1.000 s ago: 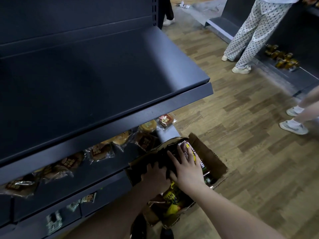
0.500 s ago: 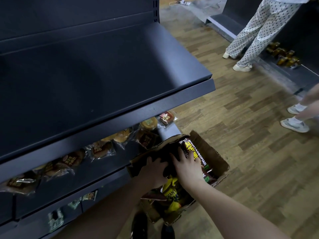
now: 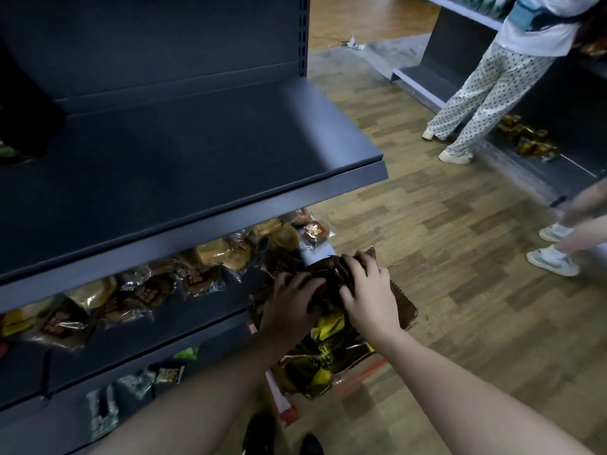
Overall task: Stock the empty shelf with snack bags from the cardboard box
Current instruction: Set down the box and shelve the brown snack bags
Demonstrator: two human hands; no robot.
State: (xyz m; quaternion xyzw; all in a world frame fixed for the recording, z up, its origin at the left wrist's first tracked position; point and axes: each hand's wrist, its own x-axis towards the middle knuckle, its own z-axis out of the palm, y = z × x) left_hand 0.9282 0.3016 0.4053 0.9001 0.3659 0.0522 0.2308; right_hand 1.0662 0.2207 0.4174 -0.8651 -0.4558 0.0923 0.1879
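Cardboard box sits on the floor against the shelving's foot; both hands, left hand and right hand, curl their fingers round dark snack bags at its top, probably gathering a bundle for the empty shelf above.

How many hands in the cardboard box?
2. Left hand and right hand, side by side on a dark snack bag at the cardboard box top.

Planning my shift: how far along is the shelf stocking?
Done: nothing, the top shelf is bare. In hand: left hand and right hand grip dark snack bags over the cardboard box. Left: every bag, including yellow bags below.
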